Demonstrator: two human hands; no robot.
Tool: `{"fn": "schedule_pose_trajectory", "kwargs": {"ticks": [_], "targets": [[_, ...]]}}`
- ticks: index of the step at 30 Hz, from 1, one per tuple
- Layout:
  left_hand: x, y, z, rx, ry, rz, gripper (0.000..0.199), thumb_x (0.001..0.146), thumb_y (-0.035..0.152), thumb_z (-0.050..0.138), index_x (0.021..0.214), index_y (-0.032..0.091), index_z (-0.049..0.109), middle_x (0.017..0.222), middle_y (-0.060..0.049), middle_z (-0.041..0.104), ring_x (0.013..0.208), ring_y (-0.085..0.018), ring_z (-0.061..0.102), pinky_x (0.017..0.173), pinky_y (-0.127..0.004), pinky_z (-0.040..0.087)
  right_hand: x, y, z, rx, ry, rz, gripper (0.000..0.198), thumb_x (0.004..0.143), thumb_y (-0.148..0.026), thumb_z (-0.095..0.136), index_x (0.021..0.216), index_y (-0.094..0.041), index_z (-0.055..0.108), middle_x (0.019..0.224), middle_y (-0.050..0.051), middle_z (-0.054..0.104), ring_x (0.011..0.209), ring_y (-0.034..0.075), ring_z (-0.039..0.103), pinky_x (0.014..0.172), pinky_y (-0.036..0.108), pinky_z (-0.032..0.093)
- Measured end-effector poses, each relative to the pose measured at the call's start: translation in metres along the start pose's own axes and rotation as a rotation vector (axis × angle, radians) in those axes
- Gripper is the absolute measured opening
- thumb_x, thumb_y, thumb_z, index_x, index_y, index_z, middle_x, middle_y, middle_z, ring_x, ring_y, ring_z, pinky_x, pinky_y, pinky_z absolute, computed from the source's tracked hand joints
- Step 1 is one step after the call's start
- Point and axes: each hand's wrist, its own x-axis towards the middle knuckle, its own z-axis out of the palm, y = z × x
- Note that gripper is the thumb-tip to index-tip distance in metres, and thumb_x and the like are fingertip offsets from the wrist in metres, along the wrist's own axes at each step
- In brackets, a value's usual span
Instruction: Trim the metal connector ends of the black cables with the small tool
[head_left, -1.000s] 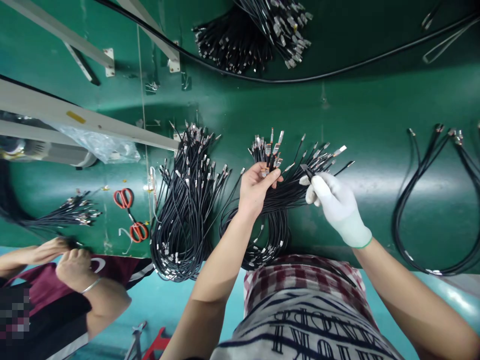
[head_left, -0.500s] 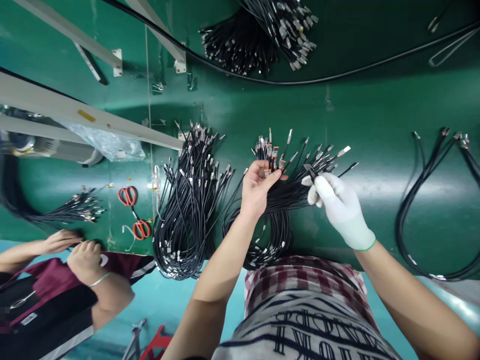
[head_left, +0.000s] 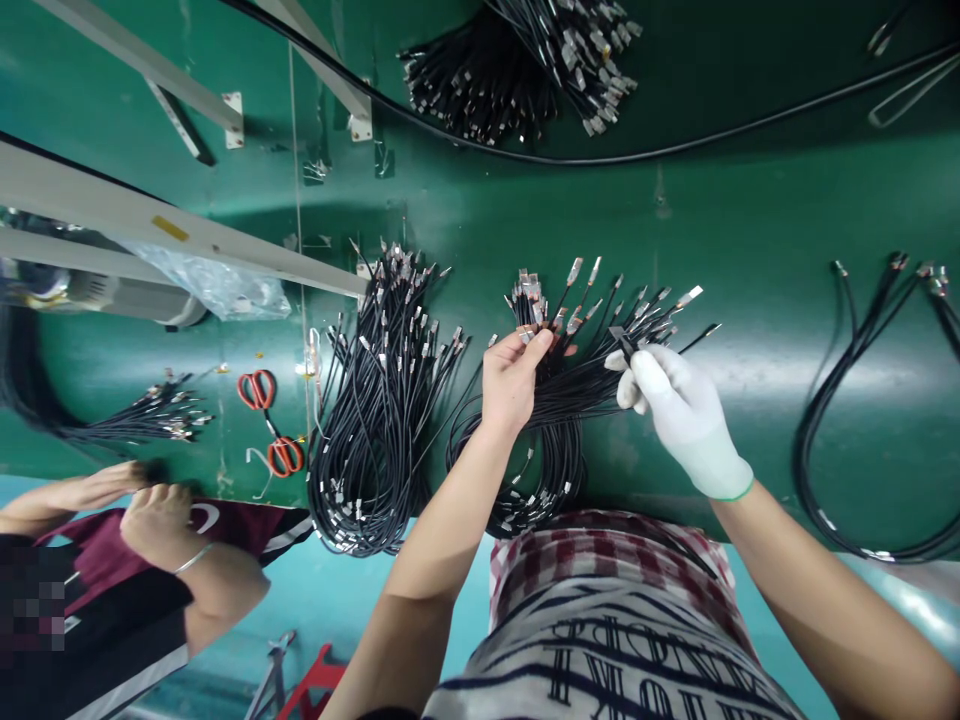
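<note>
My bare left hand [head_left: 512, 380] is closed around several black cables near their ends, thumb and fingers pinching them. Their silvery connectors [head_left: 529, 288] stick up past my fingers, and others fan out to the right. To the right is my right hand [head_left: 681, 415] in a white glove, its thumb and fingers closed on a small dark, flat-ended piece [head_left: 621, 340]; its exact kind is unclear. Beneath both hands lies a bundle of black cables [head_left: 581, 393], looped toward my body at the table's near edge. The gloved fingers hide part of this bundle.
Another looped cable bundle [head_left: 375, 420] lies to the left, beside red-handled scissors [head_left: 271, 425]. Cable heaps [head_left: 480, 85] sit at the far side, coiled cables [head_left: 814, 440] at right. A metal frame bar [head_left: 247, 260] crosses the left. A co-worker's hands [head_left: 154, 510] are at lower left.
The connectors in my left hand have turned, showing silvery faces where coppery ones showed before. My right hand has hardly moved. The co-worker's hands have shifted slightly left.
</note>
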Motion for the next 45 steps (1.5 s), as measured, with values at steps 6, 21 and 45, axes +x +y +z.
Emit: {"fn": "schedule_pose_trajectory", "kwargs": {"ticks": [6,21,45], "targets": [[0.0,0.003,0.002,0.031,-0.015,-0.01,0.027,0.073,0.042,0.078,0.08,0.017,0.074,0.087,-0.004,0.072,0.095,-0.021,0.068,0.093,-0.04,0.054,0.0,0.0,0.0,-0.002,-0.004,-0.005,0.04,0.099,-0.05,0.043,0.1,-0.018,0.067,0.064,-0.002,0.058,0.057,0.009,0.048,0.056,0.023,0.039],[0.002,-0.009,-0.003,0.095,-0.024,0.067,0.027,0.079,0.043,0.073,0.091,0.019,0.075,0.094,-0.004,0.071,0.096,-0.017,0.065,0.102,-0.036,0.046,0.0,-0.002,0.001,-0.006,-0.008,0.009,0.04,0.099,-0.051,0.043,0.096,-0.017,0.064,0.065,-0.002,0.059,0.057,0.009,0.048,0.057,0.024,0.039],[-0.004,-0.033,-0.027,0.416,0.097,0.269,0.015,0.084,0.024,0.065,0.086,0.018,0.053,0.083,-0.002,0.066,0.083,-0.014,0.069,0.084,-0.028,0.052,-0.003,0.001,0.007,-0.01,-0.042,0.01,0.039,0.099,-0.049,0.042,0.092,-0.017,0.064,0.065,-0.002,0.058,0.057,0.008,0.048,0.057,0.023,0.039]]}}
